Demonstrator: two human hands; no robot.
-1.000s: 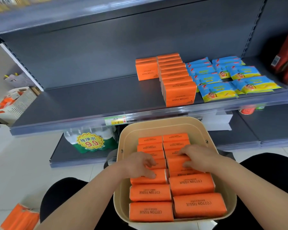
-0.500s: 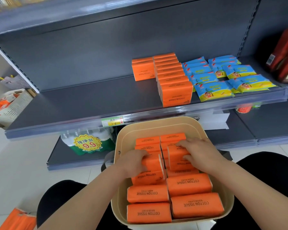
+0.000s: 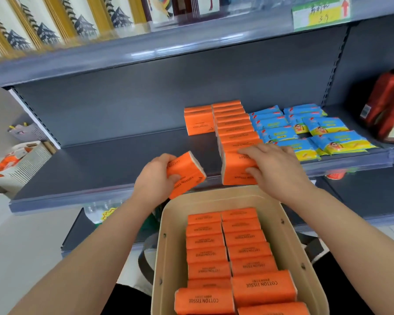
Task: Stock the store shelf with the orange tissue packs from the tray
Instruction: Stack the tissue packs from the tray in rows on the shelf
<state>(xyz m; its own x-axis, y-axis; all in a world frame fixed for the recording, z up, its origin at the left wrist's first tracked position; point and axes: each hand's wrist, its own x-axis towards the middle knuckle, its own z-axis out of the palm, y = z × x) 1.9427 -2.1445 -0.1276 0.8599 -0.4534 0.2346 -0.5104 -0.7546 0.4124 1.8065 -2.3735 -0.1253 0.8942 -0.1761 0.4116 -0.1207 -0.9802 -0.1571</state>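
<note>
1. While the left hand grips one orange tissue pack, that pack hangs tilted in the air over the near edge of the shelf.
2. Its fingers and thumb are curled round the left end of the pack.
3. The right hand grips a second orange pack, with fingers over the top and the thumb on the near face.
4. This pack stands upright on the shelf at the near end of the long orange row, touching it.
5. The row runs from near to far, and a short orange stack sits just left of its far end.
6. Blue packs lie just right of the row, and red bags stand at the far right.
7. The tan tray sits near, between the two arms, with the tray packs lying inside in two lines.
</note>
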